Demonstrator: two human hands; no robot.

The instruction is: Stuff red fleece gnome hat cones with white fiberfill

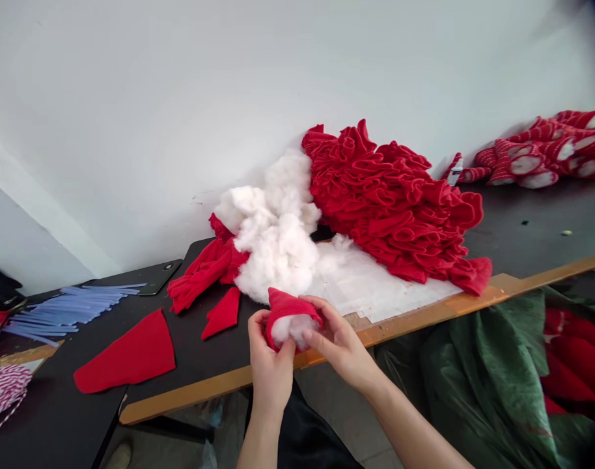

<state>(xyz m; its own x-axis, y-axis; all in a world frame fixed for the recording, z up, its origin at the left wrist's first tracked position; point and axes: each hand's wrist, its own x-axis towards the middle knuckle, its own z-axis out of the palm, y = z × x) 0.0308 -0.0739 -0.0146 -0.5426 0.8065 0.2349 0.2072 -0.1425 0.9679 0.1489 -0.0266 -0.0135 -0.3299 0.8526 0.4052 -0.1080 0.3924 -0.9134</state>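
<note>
My left hand (pixel 268 365) is closed around a small red felt pouch (pixel 290 306) with white stuffing (pixel 290 329) showing at its open end. My right hand (pixel 334 339) pinches the pouch's rim and presses fingertips against the stuffing. Both hands are at the near wooden edge of the black table (pixel 190 358). Just behind them lies a heap of white fibre filling (pixel 275 234), and to its right a big pile of empty red felt pieces (pixel 390 202).
Flat red felt cut-outs (pixel 129 355) lie at the left, with blue sticks (pixel 58 312), a phone (pixel 155 277) and red-white twine (pixel 2 387). White sheets (pixel 375 283) lie under the pile. Striped stuffed pieces (pixel 546 150) sit far right. A green bag (pixel 497 371) stands below the table.
</note>
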